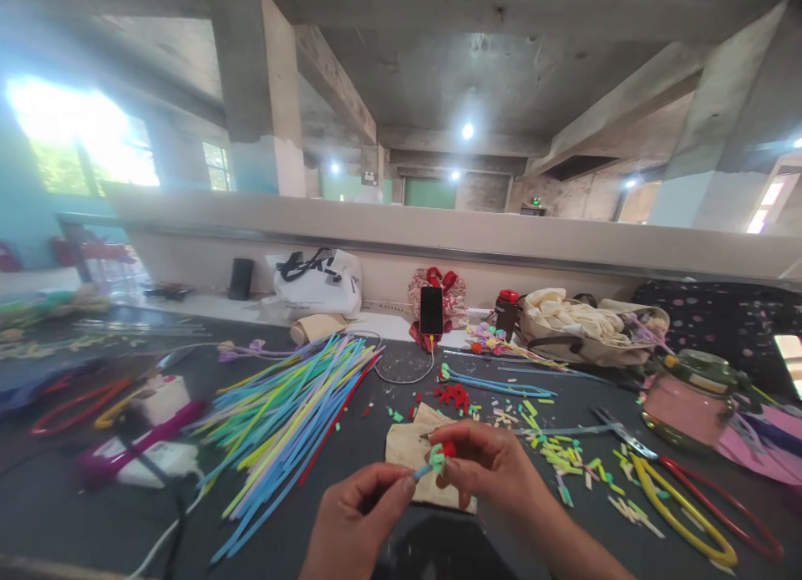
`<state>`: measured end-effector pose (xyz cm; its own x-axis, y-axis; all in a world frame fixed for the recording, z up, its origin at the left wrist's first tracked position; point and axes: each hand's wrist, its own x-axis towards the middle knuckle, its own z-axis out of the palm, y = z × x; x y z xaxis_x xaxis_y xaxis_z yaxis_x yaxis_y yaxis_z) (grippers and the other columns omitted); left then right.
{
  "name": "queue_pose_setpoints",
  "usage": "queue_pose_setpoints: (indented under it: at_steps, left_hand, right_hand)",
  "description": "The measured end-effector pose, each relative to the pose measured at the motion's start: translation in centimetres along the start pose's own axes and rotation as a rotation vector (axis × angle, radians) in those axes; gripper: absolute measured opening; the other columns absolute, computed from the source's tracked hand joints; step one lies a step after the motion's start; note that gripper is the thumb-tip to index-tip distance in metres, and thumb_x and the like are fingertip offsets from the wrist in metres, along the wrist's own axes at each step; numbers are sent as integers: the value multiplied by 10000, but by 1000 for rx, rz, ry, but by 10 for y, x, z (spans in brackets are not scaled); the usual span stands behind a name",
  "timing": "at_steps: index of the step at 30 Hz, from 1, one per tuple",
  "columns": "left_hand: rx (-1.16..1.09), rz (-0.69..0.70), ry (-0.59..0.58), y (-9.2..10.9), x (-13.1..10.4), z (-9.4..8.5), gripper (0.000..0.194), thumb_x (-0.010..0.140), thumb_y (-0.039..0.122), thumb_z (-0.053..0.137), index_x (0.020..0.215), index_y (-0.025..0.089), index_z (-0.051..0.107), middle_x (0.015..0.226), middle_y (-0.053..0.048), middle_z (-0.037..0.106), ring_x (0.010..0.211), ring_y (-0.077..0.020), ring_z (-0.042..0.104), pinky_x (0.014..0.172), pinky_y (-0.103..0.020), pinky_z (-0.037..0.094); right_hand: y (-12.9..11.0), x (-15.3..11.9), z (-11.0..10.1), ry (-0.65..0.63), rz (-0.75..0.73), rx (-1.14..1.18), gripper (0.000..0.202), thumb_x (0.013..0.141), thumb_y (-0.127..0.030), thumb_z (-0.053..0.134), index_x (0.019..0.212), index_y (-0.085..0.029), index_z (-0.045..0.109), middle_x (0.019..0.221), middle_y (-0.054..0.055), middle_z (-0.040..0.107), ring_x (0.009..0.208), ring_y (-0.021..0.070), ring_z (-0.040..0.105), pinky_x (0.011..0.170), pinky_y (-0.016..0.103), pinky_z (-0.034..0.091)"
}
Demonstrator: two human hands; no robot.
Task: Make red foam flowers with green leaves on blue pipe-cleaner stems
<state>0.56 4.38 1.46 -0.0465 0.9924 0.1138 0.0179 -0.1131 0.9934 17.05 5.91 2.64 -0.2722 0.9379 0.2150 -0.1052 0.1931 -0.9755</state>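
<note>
Between my hands is a small craft flower (437, 457) with a mint-green and red head on a light-blue stem. My left hand (360, 513) pinches the blue stem between thumb and fingertips. Closed around the red and green head from the other side is my right hand (494, 467). A beige cloth pad (401, 446) lies just under the fingers. Beyond it sit red cut pieces (452, 396) and a few blue-stemmed flowers (494, 384). Left of my hands spreads a large bundle of coloured stems (294, 421), which look like chenille stems.
Short yellow and green cuttings (557, 455) are scattered at right, beside scissors (682, 509) with red and yellow handles. A glass jar (692, 396) stands behind them. At left lies a purple glue gun (141, 442) with cables. A phone (431, 311) stands upright at the back.
</note>
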Motion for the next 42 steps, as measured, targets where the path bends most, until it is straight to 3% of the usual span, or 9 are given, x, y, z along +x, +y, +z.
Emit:
queue_pose_setpoints:
  at_steps: [12,17,20,23,27,30,38,42]
  left_hand:
    - [-85,-105,-72,1,-2,2,157,556,316,662,518,164,674,447,41,573,442,-92,448,449,-175,356]
    - [-45,-25,-61,-3,1,0,137,593,299,639,562,177,693,491,31,639,478,-113,520,496,-180,403]
    - [61,58,-14,-4,2,-4,109,602,284,639,574,195,696,564,25,688,569,-136,584,557,-168,425]
    - [231,178,7,-2,1,-7,101,623,284,629,583,216,691,582,35,685,595,-140,598,580,-162,430]
    - [399,311,-44,2,-2,-7,116,669,275,589,623,241,689,589,42,675,550,-125,592,550,-163,422]
    - [432,357,-9,5,-6,-4,137,689,259,565,621,244,683,574,40,662,535,-124,585,532,-167,411]
    - [494,392,-28,12,-9,-2,107,664,232,610,587,239,685,525,24,634,486,-125,571,497,-175,394]
    - [464,450,20,10,-10,1,105,663,215,612,609,251,695,534,22,628,486,-125,566,513,-183,398]
  right_hand:
    - [-5,2,2,9,25,-39,172,642,-213,667,806,-168,689,529,-17,608,478,84,555,410,149,405]
    - [-7,3,-4,-29,-12,40,275,685,-340,643,913,-191,675,704,25,648,576,109,578,431,164,404]
    - [-14,2,-11,-20,-15,-38,271,717,-347,613,937,-197,664,817,40,653,667,124,571,502,184,422]
    - [-24,0,-15,-67,-2,-212,184,689,-256,630,851,-182,674,759,18,648,669,121,557,588,206,431]
    - [-37,-1,-12,-43,14,-529,174,656,-131,580,802,-166,668,689,-5,619,569,94,516,502,180,394]
    - [-40,-1,-9,-46,12,-681,185,628,-107,574,780,-162,665,651,-16,605,553,93,510,490,178,382]
    - [-29,-2,-12,-79,10,-704,182,634,-104,538,757,-174,652,610,-26,598,529,99,504,491,189,372]
    - [-27,-2,-11,-57,6,-688,173,637,-110,526,726,-176,660,590,-27,587,546,105,506,485,184,363]
